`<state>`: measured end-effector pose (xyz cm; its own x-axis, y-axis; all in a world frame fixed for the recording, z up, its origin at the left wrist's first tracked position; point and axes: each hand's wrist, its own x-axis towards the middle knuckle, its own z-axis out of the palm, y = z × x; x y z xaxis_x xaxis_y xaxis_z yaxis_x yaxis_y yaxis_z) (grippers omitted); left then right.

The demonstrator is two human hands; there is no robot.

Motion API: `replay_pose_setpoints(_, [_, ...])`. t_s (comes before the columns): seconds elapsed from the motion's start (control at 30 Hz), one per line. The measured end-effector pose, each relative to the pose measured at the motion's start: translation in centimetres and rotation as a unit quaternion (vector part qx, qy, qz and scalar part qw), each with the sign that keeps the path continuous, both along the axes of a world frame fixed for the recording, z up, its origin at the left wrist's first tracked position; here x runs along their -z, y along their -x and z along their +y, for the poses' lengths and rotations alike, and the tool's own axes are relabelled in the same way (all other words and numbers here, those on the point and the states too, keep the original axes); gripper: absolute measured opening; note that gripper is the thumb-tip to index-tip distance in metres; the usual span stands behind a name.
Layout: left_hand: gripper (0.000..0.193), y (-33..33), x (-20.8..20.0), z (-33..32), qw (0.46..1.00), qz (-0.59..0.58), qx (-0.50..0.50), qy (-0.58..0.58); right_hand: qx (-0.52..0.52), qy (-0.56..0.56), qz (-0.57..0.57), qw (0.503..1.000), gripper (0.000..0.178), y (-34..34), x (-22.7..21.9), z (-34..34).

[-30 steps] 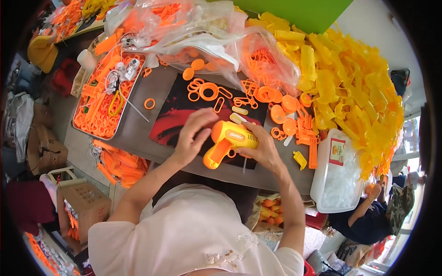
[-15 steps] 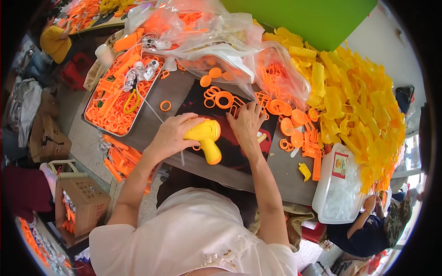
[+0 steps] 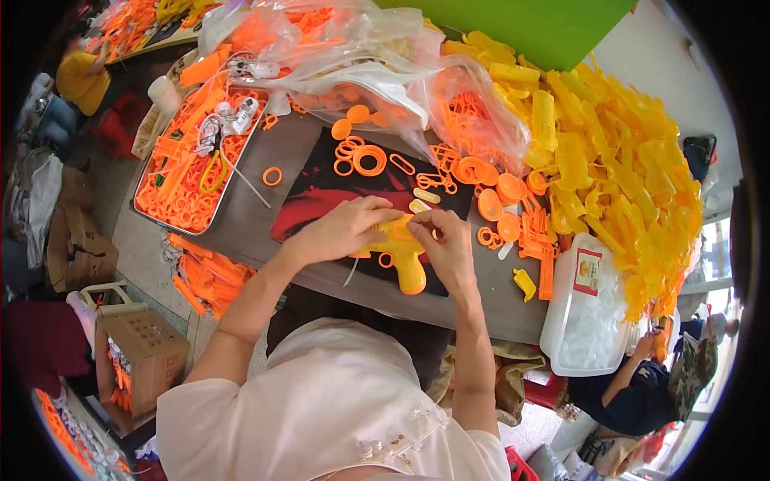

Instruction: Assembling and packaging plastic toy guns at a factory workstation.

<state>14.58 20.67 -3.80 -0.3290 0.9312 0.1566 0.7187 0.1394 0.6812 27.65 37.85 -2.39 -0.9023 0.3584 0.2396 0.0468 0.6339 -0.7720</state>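
Note:
A yellow plastic toy gun body (image 3: 410, 272) lies level over the dark mat, its grip pointing toward me. My left hand (image 3: 343, 231) is closed round its left end, fingers over the top. At the other end, my right hand (image 3: 446, 244) pinches with thumb and fingers against the upper side; whatever sits between those fingertips is hidden. An orange ring (image 3: 386, 260) shows just under the body, near the grip. Past my hands, orange rings (image 3: 370, 160), an oblong orange loop (image 3: 402, 164) and a pale oval piece (image 3: 427, 196) rest on the mat (image 3: 317, 180).
A metal tray (image 3: 178, 228) of orange parts stands at the left, clear plastic bags (image 3: 353, 60) at the back. Yellow shells (image 3: 609, 176) are heaped at the right, above a white tub (image 3: 561, 321). Orange discs (image 3: 511, 188) lie nearby. Other people sit at both sides.
My right hand has come back from the orange parts to the toy gun body. The body has moved right, and my left hand went with it.

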Motion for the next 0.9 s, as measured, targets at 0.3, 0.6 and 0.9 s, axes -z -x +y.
replay_pose_setpoints(0.3, [0.038, -0.2, 0.0, 0.7, 0.993, -0.114, -0.021, -0.028, 0.034, -0.113, 0.019, 0.993, 0.009, 0.3, 0.5, -2.2])
replay_pose_setpoints(0.6, [0.036, -0.9, 0.6, 0.7, 0.992, -0.102, -0.079, -0.005, 0.170, -0.066, 0.072, 0.981, 0.011, 0.1, 3.1, 1.9])
replay_pose_setpoints(0.9, [0.035, -1.0, 0.0, 0.6, 0.990, -0.112, -0.086, 0.000, -0.055, -0.188, 0.000, 0.981, 0.013, 4.9, 2.9, 6.3])
